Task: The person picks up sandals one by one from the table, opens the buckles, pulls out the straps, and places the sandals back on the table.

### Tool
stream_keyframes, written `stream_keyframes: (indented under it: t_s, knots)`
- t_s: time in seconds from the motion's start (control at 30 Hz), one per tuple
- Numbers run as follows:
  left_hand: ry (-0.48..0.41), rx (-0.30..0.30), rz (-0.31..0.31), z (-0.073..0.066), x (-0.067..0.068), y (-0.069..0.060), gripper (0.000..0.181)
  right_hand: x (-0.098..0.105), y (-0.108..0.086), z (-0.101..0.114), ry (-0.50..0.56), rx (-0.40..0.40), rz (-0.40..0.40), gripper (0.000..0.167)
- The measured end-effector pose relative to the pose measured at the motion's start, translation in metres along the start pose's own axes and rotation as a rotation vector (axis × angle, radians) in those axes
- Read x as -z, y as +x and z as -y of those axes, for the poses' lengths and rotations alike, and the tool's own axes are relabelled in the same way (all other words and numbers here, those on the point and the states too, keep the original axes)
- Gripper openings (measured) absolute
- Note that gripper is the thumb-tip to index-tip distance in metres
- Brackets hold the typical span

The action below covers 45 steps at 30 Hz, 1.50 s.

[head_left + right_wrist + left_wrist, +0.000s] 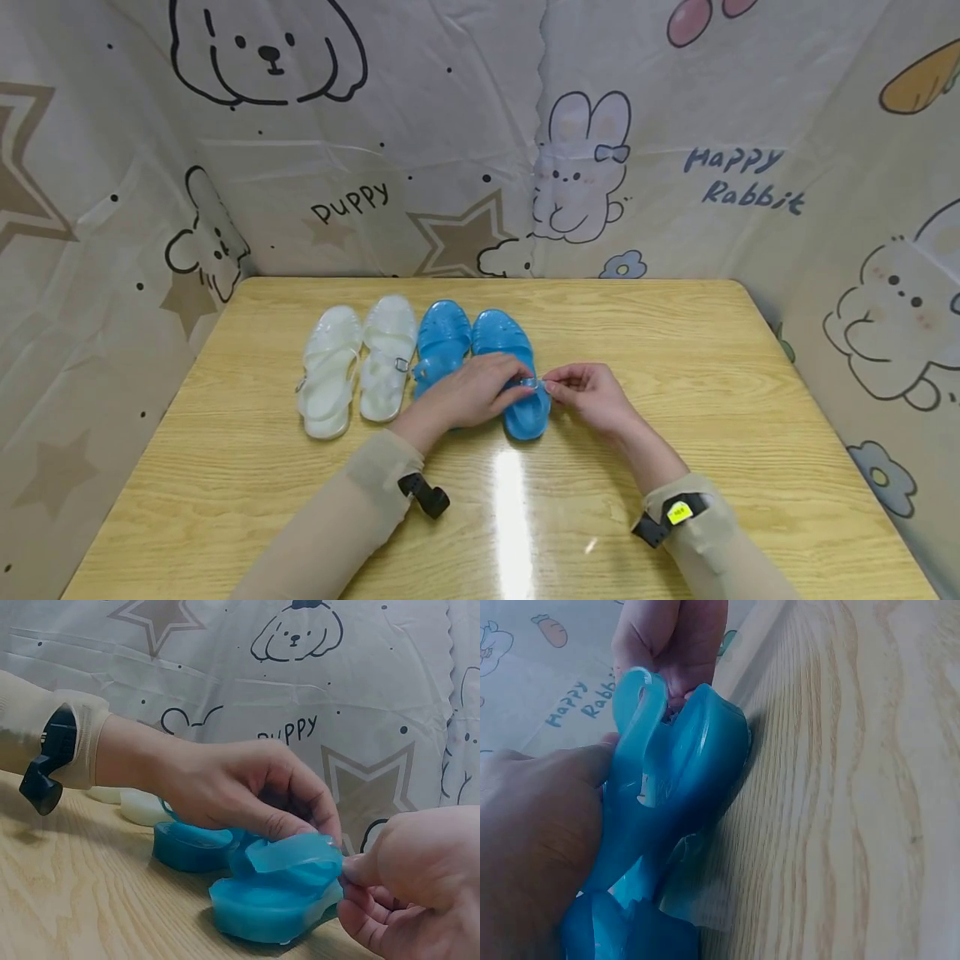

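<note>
Fingers (561, 392) pinching strap (296, 856) both-handed, left hand (476, 390) over the rightmost blue sandal (527, 421), right hand (597, 400) just right; it's lying near-to-far.

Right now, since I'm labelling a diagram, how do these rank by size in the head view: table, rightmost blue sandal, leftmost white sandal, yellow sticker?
1. Table
2. Rightmost blue sandal and leftmost white sandal: too alike to rank
3. Yellow sticker
</note>
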<state>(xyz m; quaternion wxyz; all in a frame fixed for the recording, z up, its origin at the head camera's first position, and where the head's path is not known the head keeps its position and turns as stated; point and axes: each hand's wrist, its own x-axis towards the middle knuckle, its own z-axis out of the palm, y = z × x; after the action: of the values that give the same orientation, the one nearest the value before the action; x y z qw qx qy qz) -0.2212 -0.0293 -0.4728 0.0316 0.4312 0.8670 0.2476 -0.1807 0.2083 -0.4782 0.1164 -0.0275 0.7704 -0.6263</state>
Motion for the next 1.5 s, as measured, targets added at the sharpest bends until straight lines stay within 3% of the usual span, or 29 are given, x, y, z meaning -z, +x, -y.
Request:
stream_keyframes:
  t_s: [0.3, 0.73, 1.17, 1.4, 1.5]
  knots:
    - [-0.014, -0.033, 0.002, -0.0022, 0.0004, 0.0012, 0.032, 0.0031, -0.0012, 0.0017, 0.090, 0.007, 0.031, 0.022]
    - [-0.054, 0.021, 0.009, -0.0021, -0.0013, -0.0020, 0.036, 0.0019, -0.0001, 0.0043, 0.074, -0.005, 0.045, 0.021]
    - [-0.085, 0.008, -0.017, -0.0037, -0.0038, -0.0029, 0.035, -0.0033, 0.0026, 0.0026, 0.043, 0.005, 0.043, 0.018]
    - [-0.109, 0.021, 0.013, -0.0073, -0.0013, -0.0015, 0.034, -0.0004, -0.0035, 0.0008, 0.194, -0.038, 0.057, 0.023]
    - [-0.092, 0.019, 0.011, -0.0060, -0.0018, -0.0020, 0.033, -0.0012, -0.0038, 0.0031, 0.169, -0.031, 0.060, 0.025]
